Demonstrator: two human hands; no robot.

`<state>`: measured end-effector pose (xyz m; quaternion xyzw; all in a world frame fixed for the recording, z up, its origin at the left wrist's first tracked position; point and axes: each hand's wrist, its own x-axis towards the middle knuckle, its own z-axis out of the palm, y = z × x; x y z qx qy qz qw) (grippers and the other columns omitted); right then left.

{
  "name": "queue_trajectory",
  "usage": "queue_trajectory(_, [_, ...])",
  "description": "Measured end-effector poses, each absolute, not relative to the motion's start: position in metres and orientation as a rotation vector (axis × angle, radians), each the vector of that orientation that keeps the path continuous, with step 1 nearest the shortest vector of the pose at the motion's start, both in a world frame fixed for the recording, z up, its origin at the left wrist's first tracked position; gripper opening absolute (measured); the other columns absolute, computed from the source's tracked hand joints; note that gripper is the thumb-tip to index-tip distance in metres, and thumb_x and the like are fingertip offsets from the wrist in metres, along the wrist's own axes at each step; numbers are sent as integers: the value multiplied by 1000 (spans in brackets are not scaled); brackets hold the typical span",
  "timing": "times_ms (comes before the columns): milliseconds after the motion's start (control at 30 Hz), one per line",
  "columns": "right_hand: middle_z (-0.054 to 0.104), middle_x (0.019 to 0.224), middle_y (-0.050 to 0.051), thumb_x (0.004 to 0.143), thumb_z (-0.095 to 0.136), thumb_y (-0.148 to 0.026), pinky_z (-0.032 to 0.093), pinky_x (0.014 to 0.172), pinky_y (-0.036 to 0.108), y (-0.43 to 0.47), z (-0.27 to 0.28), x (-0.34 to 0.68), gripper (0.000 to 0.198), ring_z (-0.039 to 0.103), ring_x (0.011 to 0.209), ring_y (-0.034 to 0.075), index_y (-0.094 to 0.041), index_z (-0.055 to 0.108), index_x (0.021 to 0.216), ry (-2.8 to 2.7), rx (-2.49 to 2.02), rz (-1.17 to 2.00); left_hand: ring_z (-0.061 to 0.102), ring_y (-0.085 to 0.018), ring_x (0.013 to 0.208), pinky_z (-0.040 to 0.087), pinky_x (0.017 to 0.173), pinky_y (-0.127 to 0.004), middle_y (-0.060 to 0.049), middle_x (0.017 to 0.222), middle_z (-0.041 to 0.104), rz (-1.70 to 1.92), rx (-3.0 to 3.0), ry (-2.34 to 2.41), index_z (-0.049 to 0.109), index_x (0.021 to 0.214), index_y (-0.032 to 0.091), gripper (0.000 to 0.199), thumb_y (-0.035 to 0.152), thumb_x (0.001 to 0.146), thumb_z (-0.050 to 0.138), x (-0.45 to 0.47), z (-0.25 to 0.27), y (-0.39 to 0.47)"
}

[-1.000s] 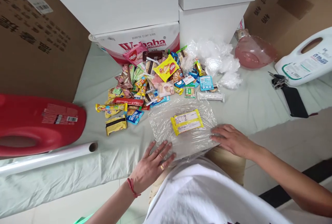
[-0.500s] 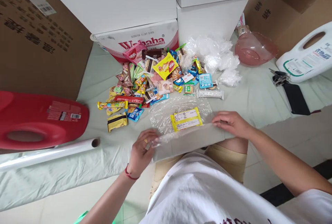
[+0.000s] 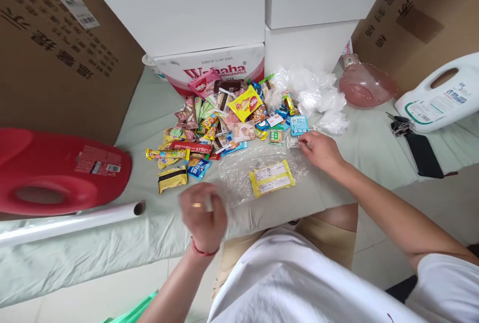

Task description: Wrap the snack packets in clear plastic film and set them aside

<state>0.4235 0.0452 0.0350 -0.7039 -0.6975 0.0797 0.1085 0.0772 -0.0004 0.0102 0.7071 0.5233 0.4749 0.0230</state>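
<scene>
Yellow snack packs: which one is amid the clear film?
The white-panelled pack, with clear film around it; the dark-striped pack and red-logo pack lie off it.

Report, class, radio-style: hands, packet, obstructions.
Left hand blurred, left of clear film. Right hand at white-wrapped bar. Yellow packet amid film. Snack pile beyond, not covering it.

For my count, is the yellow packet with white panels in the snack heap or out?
Out: the yellow packet lies amid clear film, apart from the snack heap.
</scene>
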Motion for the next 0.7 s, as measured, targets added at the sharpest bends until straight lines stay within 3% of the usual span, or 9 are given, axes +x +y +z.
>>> queue_trajectory(100, [72,106,12,99,52,-24,41,89,35,78,45,402,24,59,105,28,-17,72,111,-2319,-1839,236,65,-23,118,46,102,-40,-8,116,75,1149,2563,966,67,118,22,33,8,90,56,121,20,-13])
queue_trajectory(167, [71,110,15,97,59,-27,40,94,37,102,42,382,25,58,108,30,-14,72,114,-2531,-1756,327,62,-25,129,44,107,-42,-11,130,73,918,2650,927,65,131,19,39,11,94,53,149,14,-12])
queue_trajectory(300, [69,117,21,90,72,-48,41,91,40,134,29,349,45,57,112,36,-12,71,117,-2695,-1873,449,62,-27,131,44,108,-45,-11,137,71,597,2718,1010,67,133,19,39,14,98,50,175,-13,-1])
queue_trajectory(433, [73,108,13,84,78,-47,39,86,37,145,23,338,48,57,111,35,-19,69,123,-2780,-1759,588,61,-26,132,45,108,-44,-10,140,70,579,2731,1021,68,133,20,38,16,100,49,174,-26,1])
queue_trajectory(633, [71,102,9,84,75,-22,36,82,31,155,27,341,8,56,101,26,-16,72,89,-2845,-1500,704,64,-26,129,46,105,-45,-9,137,71,607,2726,1034,69,131,19,36,17,100,50,174,-22,-1])
queue_trajectory(700, [69,98,8,87,67,-17,36,79,29,153,33,346,3,57,93,22,-15,69,88,-2807,-1323,765,65,-26,128,46,104,-45,-10,137,72,612,2736,1037,70,130,18,36,16,100,49,175,-21,-1])
